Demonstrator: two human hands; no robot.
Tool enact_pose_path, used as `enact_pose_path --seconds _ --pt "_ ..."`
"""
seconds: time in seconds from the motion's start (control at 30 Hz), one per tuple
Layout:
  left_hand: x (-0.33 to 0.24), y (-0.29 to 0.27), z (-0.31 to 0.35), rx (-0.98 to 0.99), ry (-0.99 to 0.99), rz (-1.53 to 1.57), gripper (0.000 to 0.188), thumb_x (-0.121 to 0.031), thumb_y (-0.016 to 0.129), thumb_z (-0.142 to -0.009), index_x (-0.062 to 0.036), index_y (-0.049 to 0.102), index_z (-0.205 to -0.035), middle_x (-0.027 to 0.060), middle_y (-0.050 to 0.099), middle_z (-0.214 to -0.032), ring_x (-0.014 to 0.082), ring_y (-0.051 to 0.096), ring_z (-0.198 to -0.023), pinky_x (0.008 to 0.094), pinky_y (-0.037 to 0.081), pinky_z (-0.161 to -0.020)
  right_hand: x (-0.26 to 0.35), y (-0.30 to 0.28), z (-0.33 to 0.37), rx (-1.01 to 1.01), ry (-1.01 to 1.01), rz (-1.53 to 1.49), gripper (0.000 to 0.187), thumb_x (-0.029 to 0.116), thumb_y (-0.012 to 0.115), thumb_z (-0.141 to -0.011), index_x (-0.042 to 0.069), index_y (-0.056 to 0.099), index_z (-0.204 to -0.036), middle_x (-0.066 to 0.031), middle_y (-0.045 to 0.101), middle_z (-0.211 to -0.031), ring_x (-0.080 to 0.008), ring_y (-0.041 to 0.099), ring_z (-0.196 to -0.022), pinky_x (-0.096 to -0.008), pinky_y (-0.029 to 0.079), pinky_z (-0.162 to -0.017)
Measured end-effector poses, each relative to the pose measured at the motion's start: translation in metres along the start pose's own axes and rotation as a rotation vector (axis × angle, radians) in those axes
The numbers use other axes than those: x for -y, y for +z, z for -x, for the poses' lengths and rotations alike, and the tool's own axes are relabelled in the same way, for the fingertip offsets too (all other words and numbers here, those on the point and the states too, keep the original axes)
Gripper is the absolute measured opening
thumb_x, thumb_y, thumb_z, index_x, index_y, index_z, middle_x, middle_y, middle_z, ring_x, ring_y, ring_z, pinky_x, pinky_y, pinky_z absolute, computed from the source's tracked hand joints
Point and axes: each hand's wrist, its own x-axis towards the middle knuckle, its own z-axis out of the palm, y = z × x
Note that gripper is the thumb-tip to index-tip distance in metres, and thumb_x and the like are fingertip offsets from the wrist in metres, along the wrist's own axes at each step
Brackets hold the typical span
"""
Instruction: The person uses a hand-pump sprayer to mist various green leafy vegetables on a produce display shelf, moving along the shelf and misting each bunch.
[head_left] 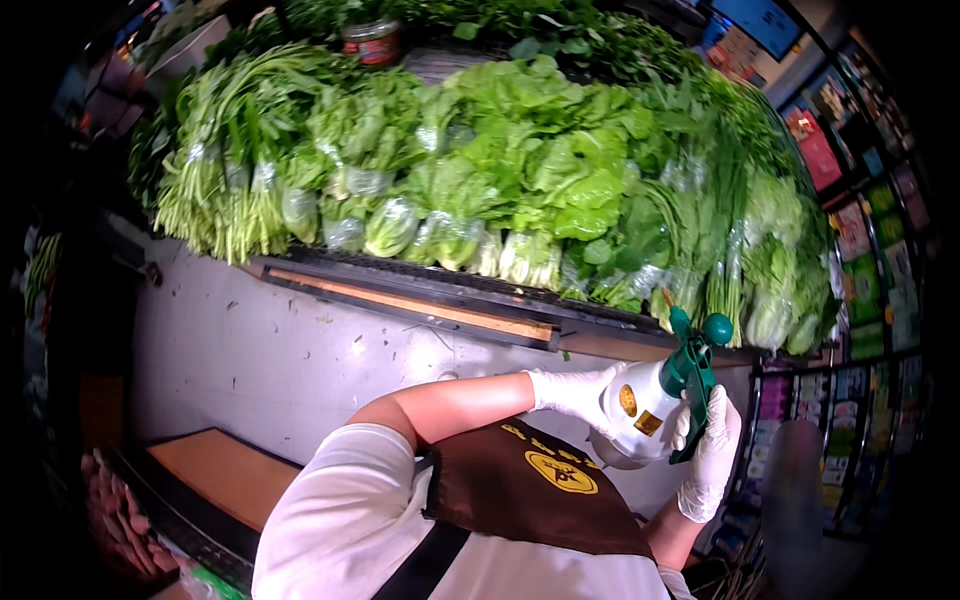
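Both gloved hands on the white spray bottle [640,412] — left hand [578,392] cradling its body, right hand [710,455] clenched on the green trigger, grip firm — just below the shelf [420,300] of leafy greens [520,180].

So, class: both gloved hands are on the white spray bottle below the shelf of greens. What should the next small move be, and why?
Probably raise the spray bottle and turn its green nozzle toward the leafy greens. The left hand steadies the body and the right hand holds the trigger, but the bottle sits below the shelf edge.
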Motion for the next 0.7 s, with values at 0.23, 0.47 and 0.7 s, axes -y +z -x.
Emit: enact_pose_path --seconds 0.23,0.47,0.7 --pt "-0.038 -0.031 0.086 -0.546 0.040 -0.206 0.103 -0.013 0.085 -0.055 -0.0084 0.027 -0.139 0.0103 0.050 -0.128 0.0206 0.047 -0.119 0.0361 0.037 -0.102 0.043 0.075 -0.013 0.175 -0.166 0.059 0.039 0.035 0.041 -0.097 -0.001 0.055 -0.091 -0.0021 0.050 -0.056 -0.0065 0.041 -0.042 -0.0188 0.032 -0.041" --pt "-0.033 -0.013 0.174 -0.861 -0.113 -0.336 0.108 -0.031 0.085 -0.054 -0.0168 0.022 -0.141 0.0120 0.050 -0.129 0.0292 0.048 -0.120 0.0379 0.041 -0.098 0.072 0.142 -0.014 0.656 -0.194 0.137 0.024 0.019 0.045 -0.094 -0.003 0.055 -0.091 -0.0024 0.053 -0.059 -0.0069 0.046 -0.048 -0.0226 0.037 -0.045" --pt "-0.006 -0.030 0.175 -0.700 -0.089 -0.234 0.108 -0.031 0.084 -0.057 -0.0158 0.020 -0.142 0.0131 0.050 -0.129 0.0300 0.048 -0.119 0.0376 0.040 -0.098 0.058 0.146 -0.016 0.528 -0.163 0.151 0.031 0.026 0.047 -0.095 -0.001 0.054 -0.083 -0.0020 0.052 -0.057 -0.0082 0.046 -0.050 -0.0243 0.037 -0.047"
